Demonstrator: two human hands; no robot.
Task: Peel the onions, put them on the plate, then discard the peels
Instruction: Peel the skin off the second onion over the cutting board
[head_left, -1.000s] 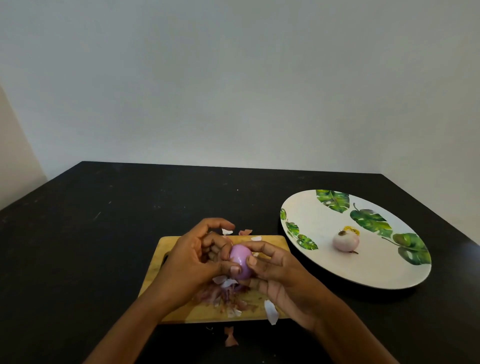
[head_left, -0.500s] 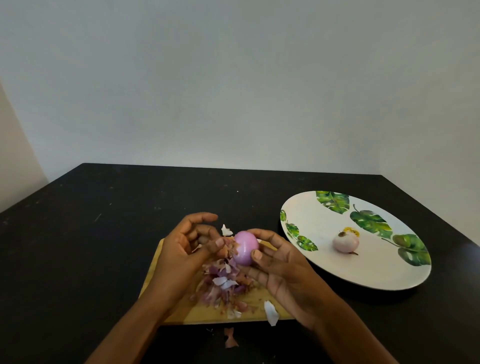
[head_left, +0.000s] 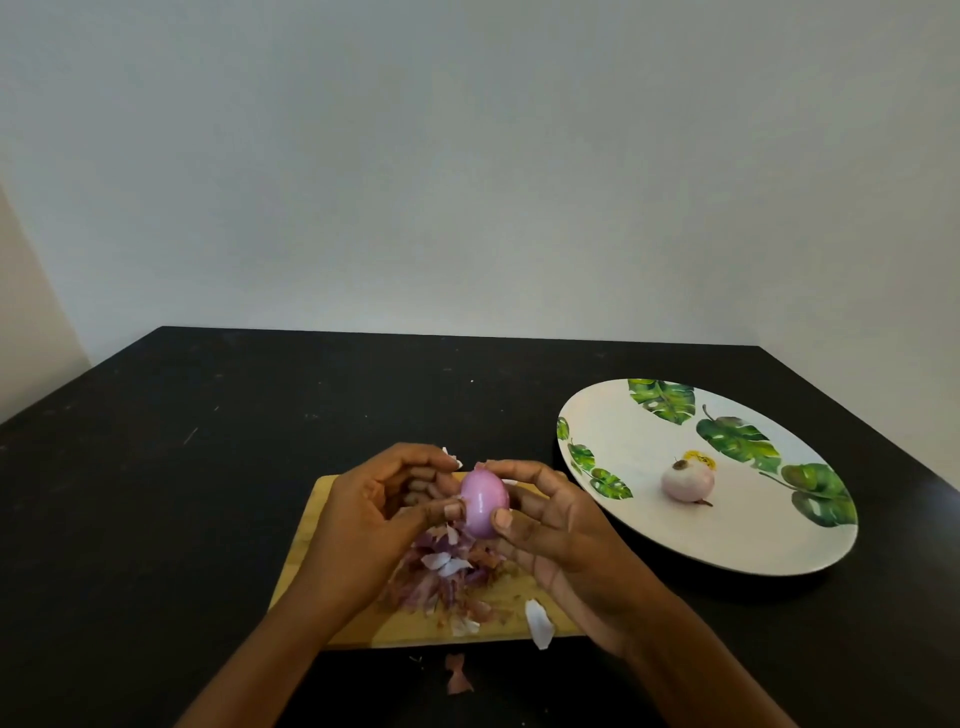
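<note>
A smooth purple onion (head_left: 483, 501) is held upright above the wooden cutting board (head_left: 311, 545). My right hand (head_left: 561, 545) grips it between thumb and fingers. My left hand (head_left: 363, 514) touches the onion's left side with its thumb, fingers curled behind it. A heap of purple and white peels (head_left: 447, 577) lies on the board under my hands. A pale peeled onion (head_left: 687, 481) rests on the white plate with green leaves (head_left: 623, 421) at the right.
The board and plate sit on a black table (head_left: 208, 467) against a pale wall. One white peel (head_left: 539, 622) overhangs the board's front edge. A reddish peel scrap (head_left: 458, 673) lies on the table in front of the board.
Both hands lifted the onion a little and turned it upright. My left hand, briefly drawn back from it, is again at its side. The peel heap beneath is now uncovered.
</note>
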